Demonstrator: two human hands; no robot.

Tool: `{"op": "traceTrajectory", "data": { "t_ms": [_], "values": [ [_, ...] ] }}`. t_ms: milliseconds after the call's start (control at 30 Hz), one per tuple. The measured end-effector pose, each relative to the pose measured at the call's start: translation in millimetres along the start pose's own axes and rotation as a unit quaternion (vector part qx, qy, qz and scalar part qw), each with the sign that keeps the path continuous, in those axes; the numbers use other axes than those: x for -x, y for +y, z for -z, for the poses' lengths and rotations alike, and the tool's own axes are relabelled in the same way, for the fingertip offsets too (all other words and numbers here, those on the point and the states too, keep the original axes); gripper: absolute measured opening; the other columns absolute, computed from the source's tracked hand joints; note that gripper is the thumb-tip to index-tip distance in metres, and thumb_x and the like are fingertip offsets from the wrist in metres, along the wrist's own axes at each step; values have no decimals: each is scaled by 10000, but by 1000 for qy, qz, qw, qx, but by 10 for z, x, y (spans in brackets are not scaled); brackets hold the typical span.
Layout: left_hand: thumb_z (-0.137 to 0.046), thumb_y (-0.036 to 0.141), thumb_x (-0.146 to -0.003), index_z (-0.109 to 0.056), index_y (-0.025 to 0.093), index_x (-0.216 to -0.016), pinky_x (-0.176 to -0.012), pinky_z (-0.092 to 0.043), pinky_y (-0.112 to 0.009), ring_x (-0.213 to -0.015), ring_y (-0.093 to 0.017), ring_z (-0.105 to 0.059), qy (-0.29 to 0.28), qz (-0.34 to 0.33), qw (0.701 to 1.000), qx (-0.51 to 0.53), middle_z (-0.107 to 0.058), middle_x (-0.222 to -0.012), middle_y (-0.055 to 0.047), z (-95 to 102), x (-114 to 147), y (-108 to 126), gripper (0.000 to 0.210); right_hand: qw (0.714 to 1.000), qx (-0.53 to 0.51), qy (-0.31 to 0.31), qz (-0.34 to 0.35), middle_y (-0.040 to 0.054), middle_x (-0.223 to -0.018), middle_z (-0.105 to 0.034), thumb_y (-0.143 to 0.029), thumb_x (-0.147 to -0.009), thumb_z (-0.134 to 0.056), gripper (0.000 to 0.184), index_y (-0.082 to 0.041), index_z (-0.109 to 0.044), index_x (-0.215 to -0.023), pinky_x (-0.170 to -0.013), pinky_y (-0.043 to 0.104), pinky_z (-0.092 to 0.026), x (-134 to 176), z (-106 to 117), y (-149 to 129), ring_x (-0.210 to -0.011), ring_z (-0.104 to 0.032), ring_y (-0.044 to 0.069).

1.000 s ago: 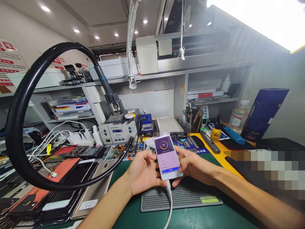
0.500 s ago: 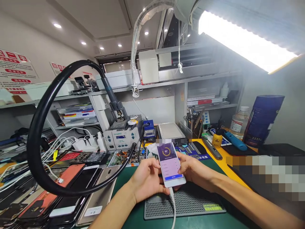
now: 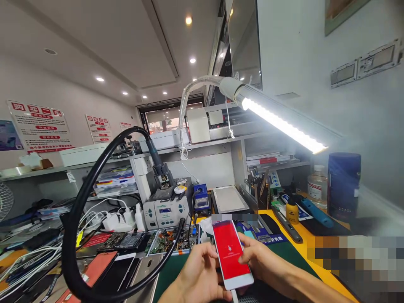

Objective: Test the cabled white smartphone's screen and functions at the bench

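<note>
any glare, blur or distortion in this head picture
Head view: the lamp glares almost white; head view: pale, hazy streaks smear the right side by the dark blue cylinder; head view: coarse pixel blocks hide part of the lower right; head view: the red screen of the phone is bright, its small lettering too fine to read.

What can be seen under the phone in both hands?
Below the phone, a white cable and part of a dark textured mat show. The phone, left hand and right hand cover whatever lies beneath.
</note>
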State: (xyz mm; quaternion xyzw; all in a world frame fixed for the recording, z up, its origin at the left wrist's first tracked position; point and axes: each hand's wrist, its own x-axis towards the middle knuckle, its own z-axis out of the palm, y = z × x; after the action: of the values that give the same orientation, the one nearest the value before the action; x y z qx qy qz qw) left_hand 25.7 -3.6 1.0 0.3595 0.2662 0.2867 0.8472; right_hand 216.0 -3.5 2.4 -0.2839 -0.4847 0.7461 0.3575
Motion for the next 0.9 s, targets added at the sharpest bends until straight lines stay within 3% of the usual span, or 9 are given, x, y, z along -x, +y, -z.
{"op": "traceTrajectory", "data": {
  "t_ms": [133, 267, 500, 733, 900],
  "values": [
    [-477, 391, -681, -622, 78, -1123, -585, -418, -274, -764, -255, -656, -40, 17, 999, -22, -676, -978, -169, 19, -25, 4, 560, 999, -18, -41, -13, 80, -880, -707, -140, -656, -484, 723, -187, -392, -1372, -559, 321, -551, 8, 25, 17, -711, -699, 232],
    [-502, 372, -657, -656, 66, -1014, -698, -436, -287, -770, -205, -629, -53, 2, 999, -5, -677, -915, -137, 40, -48, -1, 495, 998, -26, -51, -25, 127, -999, -703, -182, -675, -491, 707, -173, -382, -1373, -567, 295, -531, 28, 12, -8, -802, -702, 250],
    [-500, 320, -639, -641, 98, -1022, -731, -412, -314, -762, -224, -625, -59, -44, 997, -15, -692, -931, -130, -13, -37, -10, 466, 998, -41, -45, -12, 98, -975, -694, -220, -678, -507, 603, -178, -481, -1279, -580, 293, -493, 72, -49, -52, -742, -678, 223],
    [-533, 223, -617, -614, 120, -1097, -947, -387, -477, -986, -339, -614, -109, -101, 989, 7, -674, -1022, -151, -149, -22, 20, 497, 994, -87, -62, 1, 60, -953, -697, -218, -608, -567, 553, -195, -606, -1158, -715, 273, -464, 67, -111, -108, -834, -657, 198],
    [-523, 247, -591, -604, 151, -1145, -1007, -343, -526, -1061, -369, -590, -107, -91, 990, 26, -651, -1111, -152, -189, -1, 24, 568, 993, -79, -83, 29, 79, -954, -691, -214, -590, -559, 462, -165, -658, -1038, -796, 291, -455, 61, -143, -121, -868, -647, 205]
  ]
}}
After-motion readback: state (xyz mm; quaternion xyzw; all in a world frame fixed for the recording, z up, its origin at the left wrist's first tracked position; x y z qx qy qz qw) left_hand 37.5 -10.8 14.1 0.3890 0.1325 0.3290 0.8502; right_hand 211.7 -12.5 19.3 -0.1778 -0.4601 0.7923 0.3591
